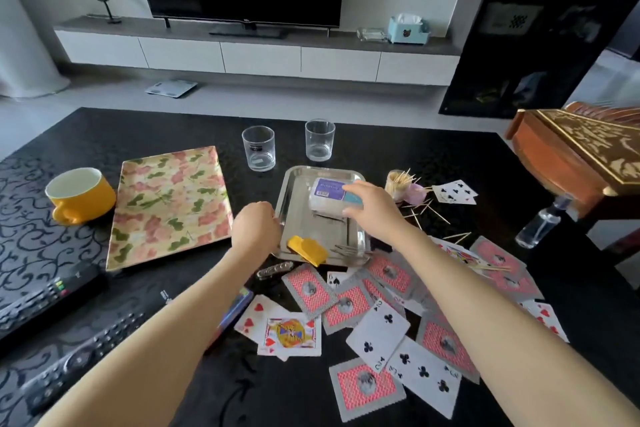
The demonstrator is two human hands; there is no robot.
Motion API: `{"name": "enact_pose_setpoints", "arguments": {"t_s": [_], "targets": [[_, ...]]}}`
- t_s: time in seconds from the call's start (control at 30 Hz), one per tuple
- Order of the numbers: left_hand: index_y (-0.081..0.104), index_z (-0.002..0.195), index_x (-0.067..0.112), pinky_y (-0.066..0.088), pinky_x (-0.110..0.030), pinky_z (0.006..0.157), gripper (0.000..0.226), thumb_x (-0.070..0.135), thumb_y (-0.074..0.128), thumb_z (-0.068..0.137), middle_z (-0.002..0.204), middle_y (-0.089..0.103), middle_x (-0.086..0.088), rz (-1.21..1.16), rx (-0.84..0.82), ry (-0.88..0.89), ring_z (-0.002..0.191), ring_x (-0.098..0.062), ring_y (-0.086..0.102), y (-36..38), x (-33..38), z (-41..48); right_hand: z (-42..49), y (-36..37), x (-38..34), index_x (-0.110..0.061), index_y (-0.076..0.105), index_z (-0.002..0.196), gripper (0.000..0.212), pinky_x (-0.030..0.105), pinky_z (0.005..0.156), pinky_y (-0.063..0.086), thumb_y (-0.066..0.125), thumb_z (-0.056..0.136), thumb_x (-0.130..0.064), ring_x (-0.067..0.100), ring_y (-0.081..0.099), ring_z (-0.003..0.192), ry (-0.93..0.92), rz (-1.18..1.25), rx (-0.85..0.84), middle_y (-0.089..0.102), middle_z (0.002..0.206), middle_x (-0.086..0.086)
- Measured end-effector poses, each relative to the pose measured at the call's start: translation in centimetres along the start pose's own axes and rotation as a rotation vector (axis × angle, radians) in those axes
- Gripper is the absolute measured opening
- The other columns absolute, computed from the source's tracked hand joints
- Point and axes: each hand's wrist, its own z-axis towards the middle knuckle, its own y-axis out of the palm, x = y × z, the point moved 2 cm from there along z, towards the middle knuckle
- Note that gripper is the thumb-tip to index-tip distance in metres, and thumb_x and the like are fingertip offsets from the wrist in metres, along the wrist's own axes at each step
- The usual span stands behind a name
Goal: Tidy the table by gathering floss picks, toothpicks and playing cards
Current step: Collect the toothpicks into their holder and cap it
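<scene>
A steel tray (298, 184) sits mid-table. My right hand (372, 206) grips a clear floss pick box (327, 196) with a purple label, over the tray. My left hand (256, 229) has curled fingers on the tray's left rim. A yellow folded piece (308, 248) and a fork (348, 250) lie at the tray's near end. Playing cards (377, 333) lie scattered near me, some face up, some face down. A toothpick holder (398, 182) stands right of the tray, with loose toothpicks (431, 210) spilled around it.
A floral tray (169, 204) and a yellow mug (78, 194) lie left. Two glasses (258, 147) stand behind the steel tray. Remotes (45, 302) sit at the near left, a small bottle (538, 222) at the right edge, a wooden box (581, 146) beyond.
</scene>
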Motion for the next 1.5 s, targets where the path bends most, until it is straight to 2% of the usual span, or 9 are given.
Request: {"name": "enact_pose_setpoints", "arguments": {"t_s": [0.17, 0.3, 0.5, 0.67, 0.87, 1.0, 1.1, 1.23, 1.5], "targets": [[0.052, 0.072, 0.007, 0.038, -0.029, 0.055, 0.011, 0.013, 0.051, 0.08, 0.086, 0.065, -0.014, -0.019, -0.075, -0.079, 0.072, -0.031, 0.056, 2.0, 0.2, 5.6, 6.8, 2.0, 1.4, -0.015, 0.048, 0.136, 0.051, 0.034, 0.109, 0.032, 0.063, 0.087, -0.014, 0.025, 0.042, 0.131, 0.036, -0.026, -0.002, 0.042, 0.144, 0.008], [0.063, 0.09, 0.007, 0.042, -0.029, 0.058, 0.016, 0.015, 0.05, 0.083, 0.088, 0.065, -0.01, -0.003, -0.054, -0.071, 0.081, -0.031, 0.06, 3.0, 0.0, 7.2, 10.0, 3.2, 2.1, -0.017, 0.049, 0.134, 0.049, 0.037, 0.111, 0.031, 0.062, 0.087, -0.013, 0.024, 0.04, 0.132, 0.024, -0.042, -0.025, 0.038, 0.147, 0.007], [0.062, 0.088, 0.01, 0.037, -0.027, 0.051, 0.011, 0.016, 0.054, 0.083, 0.082, 0.063, -0.005, 0.025, 0.002, -0.048, 0.071, -0.024, 0.056, 3.9, -0.3, 8.2, 11.9, 6.3, 2.5, -0.023, 0.051, 0.131, 0.046, 0.034, 0.105, 0.037, 0.063, 0.087, -0.014, 0.023, 0.043, 0.129, 0.017, 0.054, -0.047, 0.043, 0.142, 0.001], [0.062, 0.088, 0.01, 0.038, -0.026, 0.051, 0.011, 0.015, 0.055, 0.082, 0.08, 0.062, -0.005, 0.074, -0.021, -0.041, 0.071, -0.024, 0.058, 3.5, 0.0, 8.3, 11.7, 6.3, 2.4, -0.025, 0.044, 0.138, 0.056, 0.038, 0.114, 0.022, 0.063, 0.086, -0.018, 0.019, 0.018, 0.144, -0.013, -0.016, -0.05, 0.03, 0.153, 0.003], [0.066, 0.1, 0.014, 0.039, -0.03, 0.058, 0.019, 0.017, 0.054, 0.085, 0.092, 0.064, -0.005, 0.081, 0.045, 0.045, 0.078, -0.024, 0.056, 1.7, 1.8, 7.6, 5.1, 1.3, 3.7, -0.011, 0.063, 0.116, 0.029, 0.027, 0.091, 0.044, 0.06, 0.087, -0.013, 0.019, 0.06, 0.108, -0.065, 0.002, 0.497, 0.066, 0.116, 0.003], [0.067, 0.108, 0.014, 0.044, -0.029, 0.069, 0.024, 0.02, 0.055, 0.088, 0.105, 0.065, -0.006, -0.032, 0.032, 0.188, 0.089, -0.022, 0.059, 1.6, 3.8, 5.6, 0.3, -2.2, 7.8, -0.013, 0.064, 0.109, 0.025, 0.029, 0.072, 0.049, 0.065, 0.085, -0.019, 0.02, 0.063, 0.092, 0.129, -0.105, 0.733, 0.069, 0.098, 0.001], [0.07, 0.101, 0.014, 0.05, -0.032, 0.072, 0.02, 0.019, 0.055, 0.088, 0.101, 0.067, -0.005, -0.09, 0.028, 0.283, 0.087, -0.022, 0.061, 1.9, 5.2, 4.2, 0.5, -3.2, 10.2, -0.013, 0.046, 0.133, 0.066, 0.029, 0.082, 0.042, 0.074, 0.077, -0.034, 0.022, 0.056, 0.112, 0.352, 0.01, 0.619, 0.061, 0.12, 0.004], [0.071, 0.094, 0.013, 0.045, -0.026, 0.066, 0.018, 0.017, 0.053, 0.089, 0.097, 0.069, -0.004, -0.158, 0.058, 0.344, 0.082, -0.019, 0.061, 2.0, 7.1, 2.9, 3.8, -2.3, 10.4, -0.017, 0.021, 0.146, 0.098, 0.037, 0.097, 0.043, 0.08, 0.07, -0.037, 0.025, 0.049, 0.124, 0.353, 0.177, 0.341, 0.047, 0.139, 0.008], [0.055, 0.127, 0.016, 0.044, -0.021, 0.083, 0.042, 0.023, 0.063, 0.086, 0.124, 0.06, -0.002, -0.285, -0.047, 0.339, 0.107, -0.016, 0.057, 3.3, 10.1, 1.7, 3.7, -3.0, 8.3, -0.015, 0.044, 0.135, 0.061, 0.029, 0.092, 0.044, 0.07, 0.082, -0.028, 0.018, 0.052, 0.116, 0.31, 0.175, 0.348, 0.055, 0.128, 0.003]]}}
